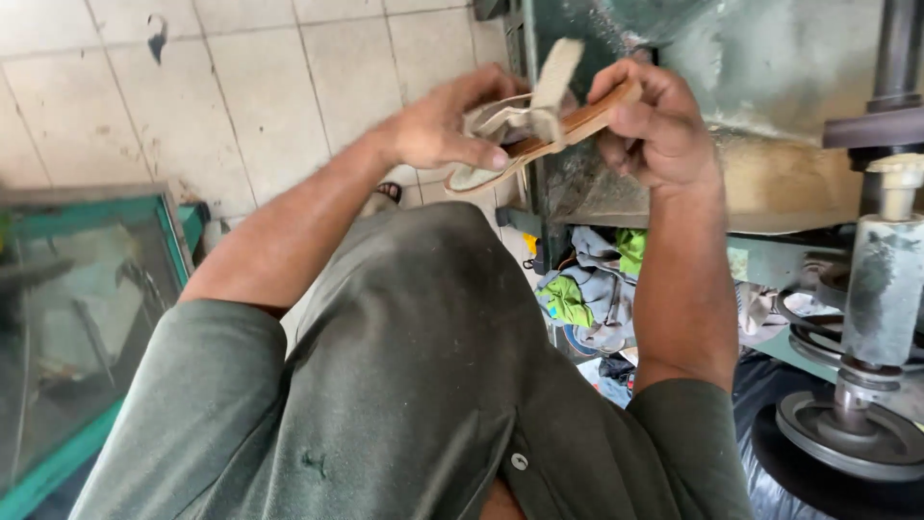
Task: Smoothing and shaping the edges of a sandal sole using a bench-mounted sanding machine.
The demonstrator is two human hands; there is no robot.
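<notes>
I hold a flat sandal point(549, 135) with a tan sole and pale beige straps up in front of me, tilted with its toe toward the left. My left hand point(443, 125) grips the toe end, thumb pressed along the sole's edge. My right hand point(659, 125) grips the heel end from the right. One loose strap sticks upward between the two hands. My grey-green shirt fills the lower part of the head view.
A worn green machine body point(770, 67) stands right behind the sandal, with a metal shaft and pulley wheels point(857, 424) at the right. Crumpled rags point(592, 289) lie under it. A green-framed glass cabinet point(87, 308) stands at the left on a pale tiled floor point(241, 87).
</notes>
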